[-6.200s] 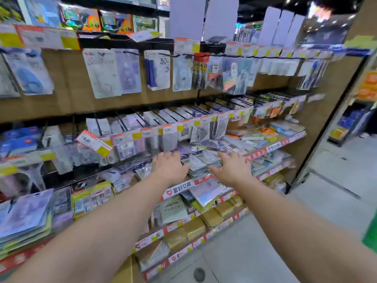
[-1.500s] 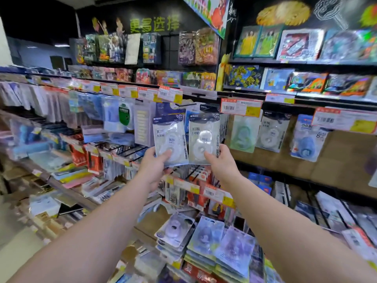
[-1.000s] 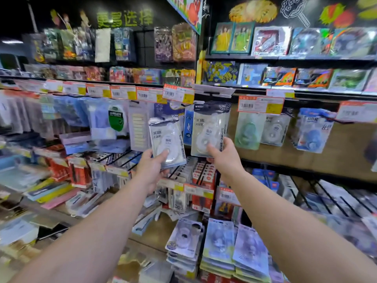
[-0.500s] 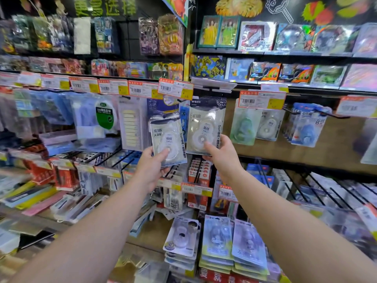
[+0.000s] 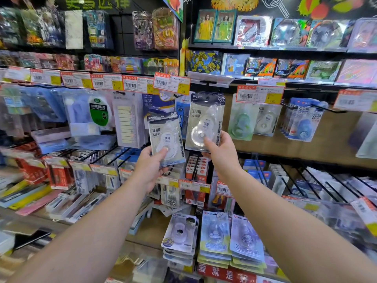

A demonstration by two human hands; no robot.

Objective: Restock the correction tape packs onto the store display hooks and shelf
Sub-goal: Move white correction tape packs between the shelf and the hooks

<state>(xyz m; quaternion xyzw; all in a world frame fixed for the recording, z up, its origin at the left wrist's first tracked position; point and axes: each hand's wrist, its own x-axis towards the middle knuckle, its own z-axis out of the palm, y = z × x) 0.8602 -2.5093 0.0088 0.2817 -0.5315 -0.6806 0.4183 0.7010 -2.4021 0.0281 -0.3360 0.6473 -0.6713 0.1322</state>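
Down front, stacked tape packs (image 5: pixel 214 235) lying flat on the shelf (image 5: pixel 146 227). Higher, left hand (image 5: pixel 150 166) gripping a correction tape pack (image 5: pixel 166 137), thumb across its front. Right hand (image 5: pixel 221 152) pinching the bottom of a second pack (image 5: pixel 204 121), top up by the hook (image 5: pixel 206 83) under orange price tags (image 5: pixel 172 83).

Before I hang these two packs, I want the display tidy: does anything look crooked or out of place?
One thing: the clear price-tag holder above the pack in the right hand is tipped up, nearly flat, and shows no label, while neighbouring tags hang facing front. The pack in the left hand is tilted, but it's only being held.
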